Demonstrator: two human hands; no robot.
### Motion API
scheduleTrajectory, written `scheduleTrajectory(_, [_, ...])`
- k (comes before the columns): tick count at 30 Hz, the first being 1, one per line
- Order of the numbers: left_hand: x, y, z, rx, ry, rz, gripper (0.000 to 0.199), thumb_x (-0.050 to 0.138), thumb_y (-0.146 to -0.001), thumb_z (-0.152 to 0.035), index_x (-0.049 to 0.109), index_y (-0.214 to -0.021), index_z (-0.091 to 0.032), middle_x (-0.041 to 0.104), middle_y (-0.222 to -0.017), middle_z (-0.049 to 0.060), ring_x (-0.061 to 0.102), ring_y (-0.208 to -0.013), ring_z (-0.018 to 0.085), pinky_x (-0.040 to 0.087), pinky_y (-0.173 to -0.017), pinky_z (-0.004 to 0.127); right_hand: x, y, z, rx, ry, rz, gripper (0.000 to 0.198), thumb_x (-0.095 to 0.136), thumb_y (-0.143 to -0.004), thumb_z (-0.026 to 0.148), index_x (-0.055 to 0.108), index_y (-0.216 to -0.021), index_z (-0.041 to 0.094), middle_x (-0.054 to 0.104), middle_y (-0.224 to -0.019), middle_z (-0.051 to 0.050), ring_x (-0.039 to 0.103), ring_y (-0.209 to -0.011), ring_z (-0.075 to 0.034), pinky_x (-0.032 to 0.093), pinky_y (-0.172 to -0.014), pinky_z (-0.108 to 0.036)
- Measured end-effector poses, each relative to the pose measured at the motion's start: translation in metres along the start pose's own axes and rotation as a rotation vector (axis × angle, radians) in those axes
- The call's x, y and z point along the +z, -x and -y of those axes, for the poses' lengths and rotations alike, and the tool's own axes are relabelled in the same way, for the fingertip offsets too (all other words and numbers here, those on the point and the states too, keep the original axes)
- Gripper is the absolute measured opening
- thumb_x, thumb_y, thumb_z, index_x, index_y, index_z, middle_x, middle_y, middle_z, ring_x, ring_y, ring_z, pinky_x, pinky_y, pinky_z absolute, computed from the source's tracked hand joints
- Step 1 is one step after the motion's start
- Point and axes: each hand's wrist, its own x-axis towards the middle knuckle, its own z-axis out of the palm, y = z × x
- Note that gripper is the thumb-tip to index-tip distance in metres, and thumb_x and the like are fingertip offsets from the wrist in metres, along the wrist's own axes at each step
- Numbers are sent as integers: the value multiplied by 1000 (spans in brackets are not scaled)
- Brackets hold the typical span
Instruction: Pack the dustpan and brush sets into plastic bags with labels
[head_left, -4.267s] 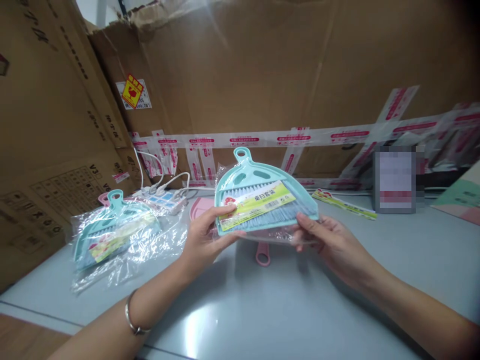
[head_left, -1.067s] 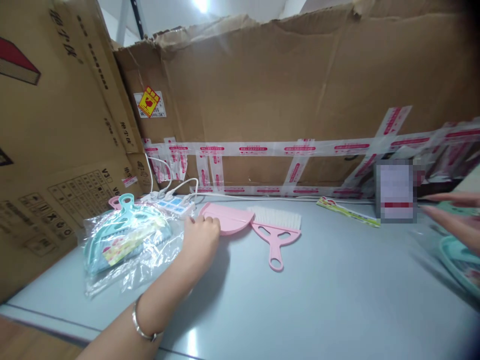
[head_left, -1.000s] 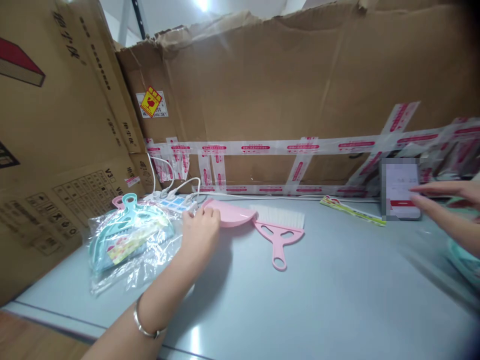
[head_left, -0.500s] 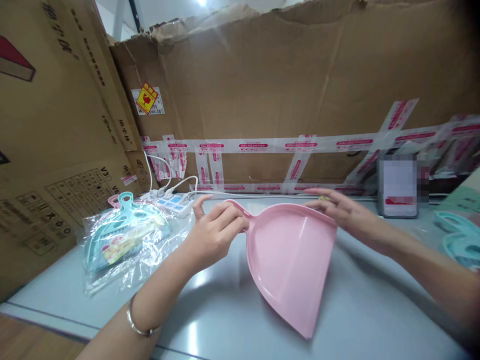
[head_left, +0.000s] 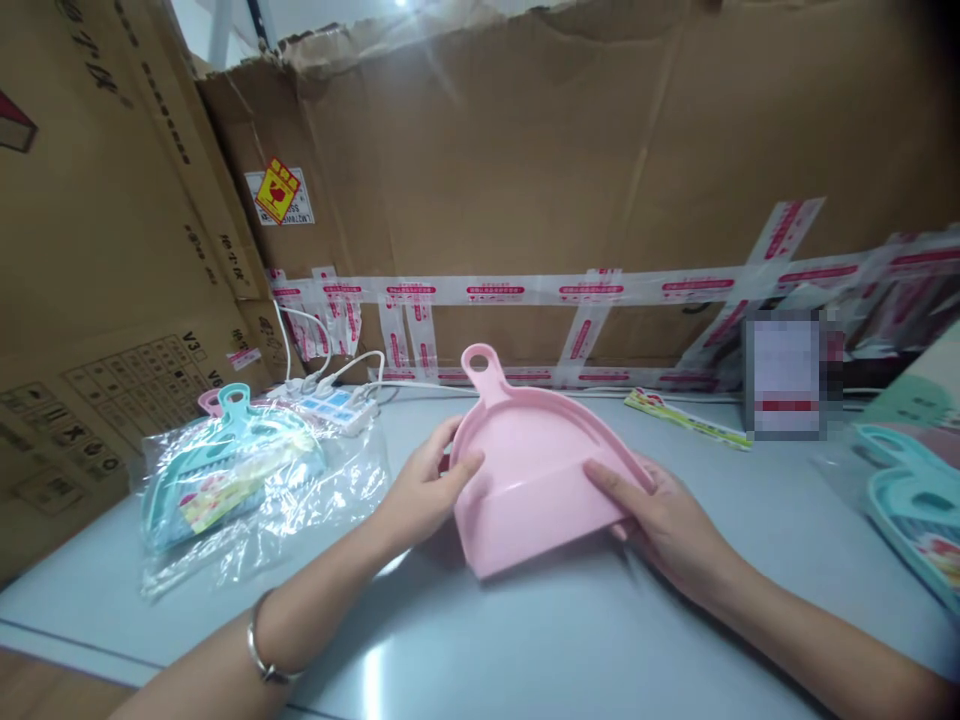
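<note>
A pink dustpan is held up over the grey table, its looped handle pointing away from me and its straight edge toward me. My left hand grips its left side, thumb on the inner face and fingers behind. On the right side, my right hand pinches the rim, thumb on top and the other fingers partly hidden underneath. Beyond my right hand, a narrow yellow-green printed strip lies flat on the table.
Left of me lies a clear plastic bag with a teal dustpan-and-brush set. More teal dustpan pieces lie at the right edge. A power strip with cables, a propped phone and a large cardboard box stand behind.
The dustpan has turned so its handle points away instead of left. My left hand has shifted from the handle to its side, my right hand has come nearer, and the printed strip now shows.
</note>
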Motion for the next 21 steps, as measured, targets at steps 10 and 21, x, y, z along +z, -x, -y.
scheduleTrajectory(10, [-9, -6, -2, -71, -17, -83, 38, 52, -79, -31, 58, -113, -17, 67, -104, 5, 59, -101, 25, 45, -87, 35, -38, -21, -3, -294, 521, 164, 55, 32, -85, 62, 60, -104, 20, 66, -88, -8, 61, -84, -23, 48, -81, -38])
scheduleTrajectory(21, [-18, -8, -1, -24, 38, -167, 39, 54, -77, -31, 59, -113, -19, 67, -97, 3, 61, -89, 22, 46, -76, 31, -57, -44, -15, -710, 1486, 336, 28, 41, -87, 19, 64, -103, 21, 67, -107, -11, 56, -112, -29, 38, -97, -54])
